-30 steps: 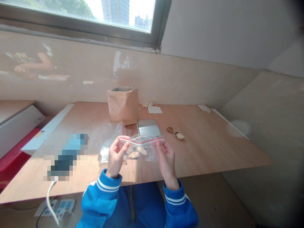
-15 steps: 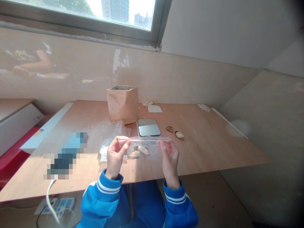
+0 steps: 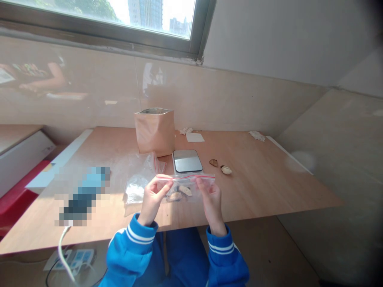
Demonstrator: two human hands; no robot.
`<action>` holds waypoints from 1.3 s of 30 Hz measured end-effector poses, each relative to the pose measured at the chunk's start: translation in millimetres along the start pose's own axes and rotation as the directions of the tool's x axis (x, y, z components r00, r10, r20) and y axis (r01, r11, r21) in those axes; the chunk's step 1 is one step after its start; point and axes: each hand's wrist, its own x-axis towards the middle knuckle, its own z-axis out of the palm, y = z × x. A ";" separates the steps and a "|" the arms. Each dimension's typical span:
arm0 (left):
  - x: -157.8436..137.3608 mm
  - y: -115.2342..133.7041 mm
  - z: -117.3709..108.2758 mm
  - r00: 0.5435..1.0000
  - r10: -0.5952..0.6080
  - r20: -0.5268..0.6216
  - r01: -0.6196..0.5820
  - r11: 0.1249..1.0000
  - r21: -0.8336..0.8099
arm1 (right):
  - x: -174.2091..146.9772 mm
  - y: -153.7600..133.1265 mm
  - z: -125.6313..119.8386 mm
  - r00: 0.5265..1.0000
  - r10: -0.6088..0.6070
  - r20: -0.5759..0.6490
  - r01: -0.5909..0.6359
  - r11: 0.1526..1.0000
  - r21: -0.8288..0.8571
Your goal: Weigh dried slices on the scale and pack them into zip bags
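Observation:
A clear zip-lock bag (image 3: 191,196) with a red strip along its top hangs between my two hands above the table's near side. Inside it lie a few pale and dark pieces (image 3: 184,190), like dried mushroom slices. My left hand (image 3: 153,198) pinches the zip edge toward its left end, thumb in front. My right hand (image 3: 212,199) pinches the same edge toward the right end. Just beyond the bag sits a small digital scale (image 3: 188,161) with a bare metal top. Right of it lie a brown piece (image 3: 213,162) and a cream-coloured one (image 3: 226,170).
An open brown paper pouch (image 3: 154,131) stands behind the scale. More clear plastic bags (image 3: 136,187) lie left of my left hand. A blurred-out dark object (image 3: 83,195) with a white cable (image 3: 61,247) lies further left. Crumpled tissue (image 3: 257,136) is at the back right.
My left hand has moved right and slightly down, closer to my right hand along the zip edge. My right hand has shifted slightly left. The bag's contents moved a little to the right.

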 end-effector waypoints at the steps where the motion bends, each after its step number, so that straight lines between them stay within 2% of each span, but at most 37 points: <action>1: -0.3 0.5 1.0 1.000 0.020 -0.008 -0.020 1.000 0.011 | 0.2 0.2 -0.8 1.000 0.007 -0.002 -0.007 1.000 0.006; 8: -3.5 3.3 4.1 0.997 0.077 -0.022 -0.076 0.996 0.045 | 0.0 -1.3 -4.4 1.000 0.019 -0.014 -0.018 1.000 0.015; 13: -3.9 7.1 4.8 0.997 0.060 -0.041 -0.058 0.997 0.050 | -1.7 -2.0 -5.1 0.999 0.001 -0.038 0.000 0.999 0.040; 18: -2.1 10.6 4.2 0.997 0.070 -0.022 -0.068 0.997 0.047 | -2.4 -2.8 -2.3 1.000 0.018 -0.006 -0.018 0.996 0.091; 23: -3.3 7.7 2.3 0.998 -0.023 -0.053 0.025 0.999 0.032 | -5.9 -13.0 3.7 0.988 0.014 0.153 -0.037 0.988 0.150; 27: -4.8 9.7 4.8 0.998 -0.048 -0.036 0.049 0.998 0.026 | -6.9 -14.1 3.5 0.976 -0.021 0.217 0.012 0.999 0.041; 34: -5.6 19.2 13.0 0.997 -0.007 -0.071 0.011 0.998 0.057 | -5.3 -10.0 5.0 0.993 -0.059 0.105 0.068 0.995 -0.076; 39: -5.0 21.1 14.4 0.995 0.003 -0.098 0.001 0.999 0.041 | -6.3 -9.6 7.7 0.996 -0.064 0.057 0.067 0.997 -0.048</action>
